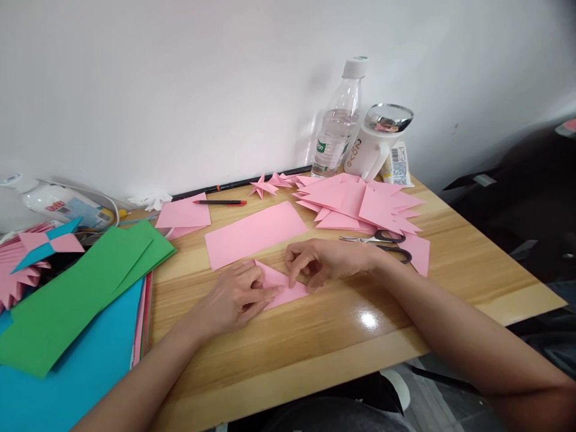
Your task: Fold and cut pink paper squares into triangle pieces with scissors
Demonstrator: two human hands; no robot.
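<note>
A small folded piece of pink paper [281, 282] lies on the wooden table between my two hands. My left hand [238, 297] holds its left side down, with the index finger stretched across it and the other fingers curled. At its right end, my right hand [321, 261] has thumb and fingers closed on the paper's edge. Part of the fold is hidden under my fingers. Just beyond lies a flat pink paper strip [256, 234]. Scissors with black handles [391, 237] rest to the right of my right hand, near a pile of folded pink paper [355, 201].
Green paper sheets [85, 288] lie over blue paper [103, 384] at left. A black and red pen [220, 203] crosses a pink sheet. Along the wall stand a water bottle [335, 132] and a white mug [371, 150]. Small pink paper stars [263, 187] sit nearby.
</note>
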